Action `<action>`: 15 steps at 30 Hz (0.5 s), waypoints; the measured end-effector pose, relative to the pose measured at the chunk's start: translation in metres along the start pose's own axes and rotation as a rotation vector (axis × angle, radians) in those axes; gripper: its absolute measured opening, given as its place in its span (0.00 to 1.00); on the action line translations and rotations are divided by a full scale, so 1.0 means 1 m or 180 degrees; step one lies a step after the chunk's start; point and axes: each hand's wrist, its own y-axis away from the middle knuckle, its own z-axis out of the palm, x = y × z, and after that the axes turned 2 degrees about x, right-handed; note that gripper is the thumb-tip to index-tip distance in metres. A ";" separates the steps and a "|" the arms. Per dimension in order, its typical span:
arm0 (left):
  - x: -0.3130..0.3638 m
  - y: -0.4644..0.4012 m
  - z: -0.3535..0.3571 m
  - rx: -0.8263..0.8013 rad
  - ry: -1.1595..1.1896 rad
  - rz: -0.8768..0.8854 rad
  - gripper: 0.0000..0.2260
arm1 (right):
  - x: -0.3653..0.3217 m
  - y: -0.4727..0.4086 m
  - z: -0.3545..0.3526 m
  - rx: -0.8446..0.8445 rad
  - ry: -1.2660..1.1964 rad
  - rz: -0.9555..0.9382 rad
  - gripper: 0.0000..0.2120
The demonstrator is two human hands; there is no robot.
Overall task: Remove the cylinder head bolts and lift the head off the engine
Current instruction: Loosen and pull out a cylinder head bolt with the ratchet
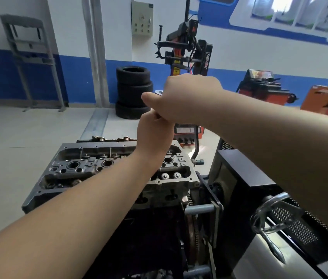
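- Cylinder head (pixel 106 168): lower centre of frame, seated on the engine (pixel 155 228).
- Left hand (pixel 155 131): centre frame, above the head, fingers curled; grasped item cannot be told.
- Right hand (pixel 189 97): touching the left from above, fingers curled; contents hidden.
- Tyre stack (pixel 133 91): behind, centre.

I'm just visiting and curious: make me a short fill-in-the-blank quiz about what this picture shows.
1. The left hand and right hand are raised together above the ____ head.
2. Against the far wall stands a stack of black ____.
3. That wall is white with a ____ band along its base.
4. The cylinder head sits ____ the engine, not lifted off.

Missing words: cylinder; tires; blue; on
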 end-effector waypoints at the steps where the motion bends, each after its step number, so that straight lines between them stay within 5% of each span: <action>1: 0.000 0.000 0.000 0.0080 -0.0040 -0.0033 0.15 | -0.004 -0.001 0.002 0.0095 -0.0025 0.0039 0.25; 5: 0.005 -0.003 -0.011 -0.0300 0.0275 -0.0275 0.06 | -0.009 0.002 0.010 0.0506 -0.0160 -0.0065 0.21; 9: 0.007 -0.005 -0.017 -0.0888 0.0436 -0.0272 0.11 | 0.011 -0.001 0.013 0.0398 -0.0654 -0.0552 0.22; 15: 0.001 -0.008 -0.014 -0.0842 0.0603 -0.0232 0.17 | 0.016 -0.010 0.018 0.0358 -0.0916 -0.0946 0.22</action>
